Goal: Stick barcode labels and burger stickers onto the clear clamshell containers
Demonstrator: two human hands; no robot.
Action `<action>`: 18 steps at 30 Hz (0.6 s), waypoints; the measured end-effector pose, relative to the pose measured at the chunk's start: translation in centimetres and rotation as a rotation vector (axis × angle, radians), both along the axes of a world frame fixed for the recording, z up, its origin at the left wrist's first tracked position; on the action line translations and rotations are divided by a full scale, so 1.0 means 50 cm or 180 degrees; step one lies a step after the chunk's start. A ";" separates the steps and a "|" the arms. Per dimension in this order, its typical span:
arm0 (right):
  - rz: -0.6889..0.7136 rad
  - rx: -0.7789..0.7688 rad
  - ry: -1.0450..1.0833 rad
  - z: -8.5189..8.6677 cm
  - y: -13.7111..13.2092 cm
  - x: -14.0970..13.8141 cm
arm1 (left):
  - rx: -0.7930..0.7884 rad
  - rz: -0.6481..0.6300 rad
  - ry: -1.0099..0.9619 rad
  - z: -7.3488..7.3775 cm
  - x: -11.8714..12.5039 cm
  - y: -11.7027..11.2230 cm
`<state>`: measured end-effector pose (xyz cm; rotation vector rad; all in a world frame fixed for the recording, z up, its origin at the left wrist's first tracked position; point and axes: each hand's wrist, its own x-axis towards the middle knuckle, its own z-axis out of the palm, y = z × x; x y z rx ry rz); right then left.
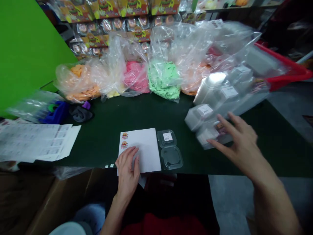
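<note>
My left hand lies flat, fingers together, on a white sticker sheet with two burger stickers at its top left corner. Right beside the sheet an open clear clamshell box lies on the dark green table. My right hand is spread open, fingers stretched toward a big clear bag of stacked clamshell boxes; the fingertips reach the nearest boxes and hold nothing.
Clear bags of orange, pink and green pieces line the table's back. White label sheets lie at the left, with dark small items nearby. A red bin stands at the right, boxed goods on shelves behind.
</note>
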<state>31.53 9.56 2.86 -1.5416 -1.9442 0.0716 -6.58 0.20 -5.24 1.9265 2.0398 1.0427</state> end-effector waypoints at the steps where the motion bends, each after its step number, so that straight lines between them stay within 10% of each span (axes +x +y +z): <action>1: -0.0086 0.0093 0.0184 0.016 -0.026 -0.017 | 0.0028 0.0083 0.0025 0.001 -0.019 -0.007; 5: 0.0651 -0.1016 0.1547 0.003 -0.163 -0.140 | -0.0032 0.0262 0.0146 -0.001 -0.091 -0.038; 9: 0.1597 -0.3727 0.3083 -0.152 -0.277 -0.336 | -0.0317 -0.0072 0.0274 -0.010 -0.126 -0.065; 13: 0.0969 -0.4214 0.4583 -0.262 -0.305 -0.510 | -0.0504 -0.0356 0.0475 -0.018 -0.127 -0.099; 18: 0.0457 -0.4282 0.5500 -0.250 -0.274 -0.612 | -0.0406 -0.0448 0.0366 -0.019 -0.136 -0.145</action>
